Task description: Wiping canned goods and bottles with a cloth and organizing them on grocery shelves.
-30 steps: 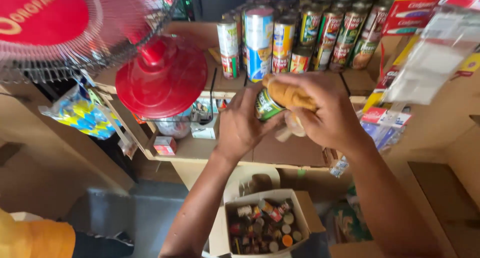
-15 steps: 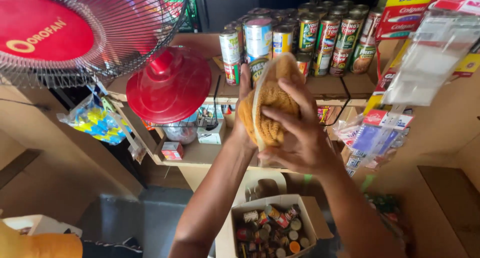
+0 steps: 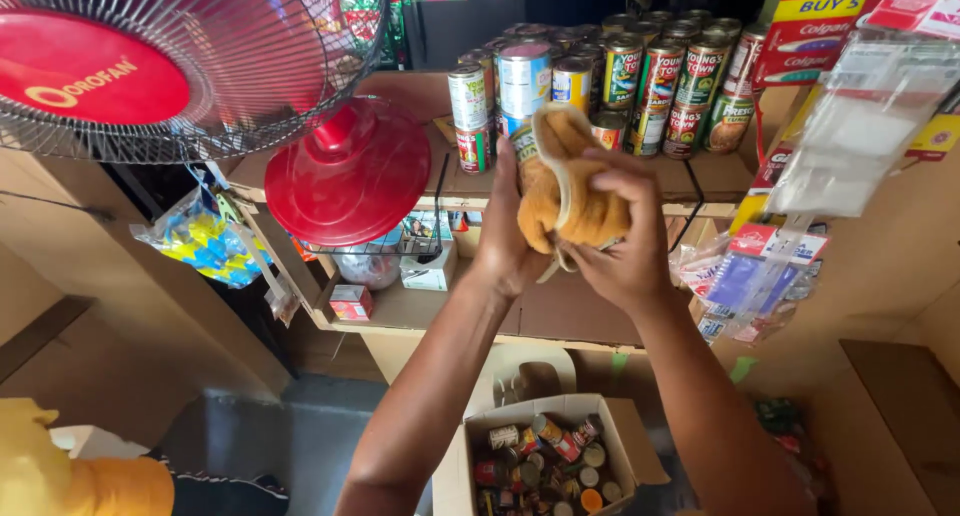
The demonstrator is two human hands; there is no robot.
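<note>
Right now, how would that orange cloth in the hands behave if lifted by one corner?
The orange cloth is bunched and folded between the left hand and right hand, so it is probably floppy and would droop. It looks soft and light. Its fuzzy surface suggests it would not slip easily.

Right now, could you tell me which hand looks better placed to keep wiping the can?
Probably the right hand: it clutches the orange cloth over the can. The left hand cups the can from behind, steadying it.
</note>
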